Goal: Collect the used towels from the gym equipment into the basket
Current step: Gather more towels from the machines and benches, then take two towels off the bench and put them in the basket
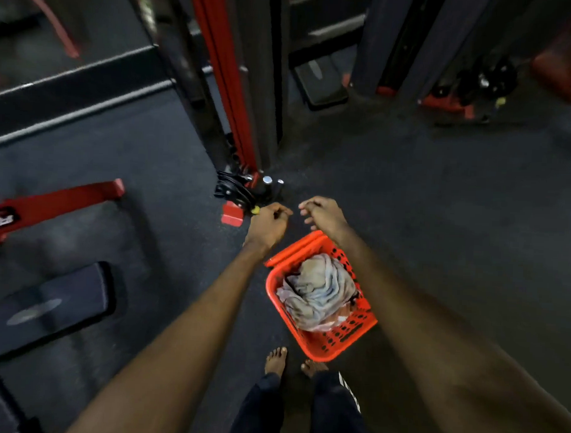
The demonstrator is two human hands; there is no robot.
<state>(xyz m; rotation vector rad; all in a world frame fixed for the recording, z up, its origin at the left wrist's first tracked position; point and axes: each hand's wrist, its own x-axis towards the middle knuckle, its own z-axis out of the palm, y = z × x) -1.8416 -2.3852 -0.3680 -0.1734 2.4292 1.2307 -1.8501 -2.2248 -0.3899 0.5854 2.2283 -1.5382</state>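
Observation:
An orange perforated basket (344, 335) stands on the dark floor just in front of my bare feet. Crumpled pale grey and pinkish towels (320, 292) fill it to the rim. My left hand (269, 224) hovers beyond the basket's far left corner with its fingers loosely curled and nothing in them. My right hand (323, 214) is over the basket's far edge, fingers hanging loosely curled, also holding nothing. The two hands are close together, a small gap between them. I see no towel on the equipment in view.
A black and red machine upright (240, 85) rises ahead, with black cable attachments (231, 188) and chrome pins at its base. A dark padded bench (48, 305) and a red frame bar (58, 198) are at left. Weight plates (489, 81) sit far right.

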